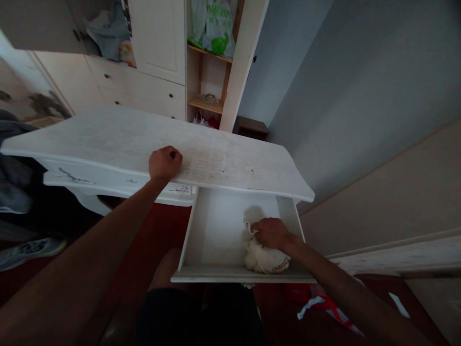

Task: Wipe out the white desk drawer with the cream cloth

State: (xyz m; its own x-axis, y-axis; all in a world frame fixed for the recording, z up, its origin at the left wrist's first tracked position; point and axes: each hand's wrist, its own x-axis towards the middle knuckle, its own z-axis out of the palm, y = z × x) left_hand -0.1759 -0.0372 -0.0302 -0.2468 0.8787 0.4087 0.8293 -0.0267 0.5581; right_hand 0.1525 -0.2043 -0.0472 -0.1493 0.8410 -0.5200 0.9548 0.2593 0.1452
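A cream cloth pouch with reddish lettering rests inside the pulled-out white drawer, near its front right. My right hand is closed on the gathered top of that pouch; its fingertips are partly hidden by the cloth. My left hand is curled into a fist on the white desk top, close to its front edge and left of the drawer. A dark spot shows in the curl of that fist, and I cannot make out whether something is in it.
Behind the desk stands a white wardrobe, with plastic bags on a shelf behind its open door. A grey wall runs along the right. A shoe and a red-and-white bag lie on the dark red floor.
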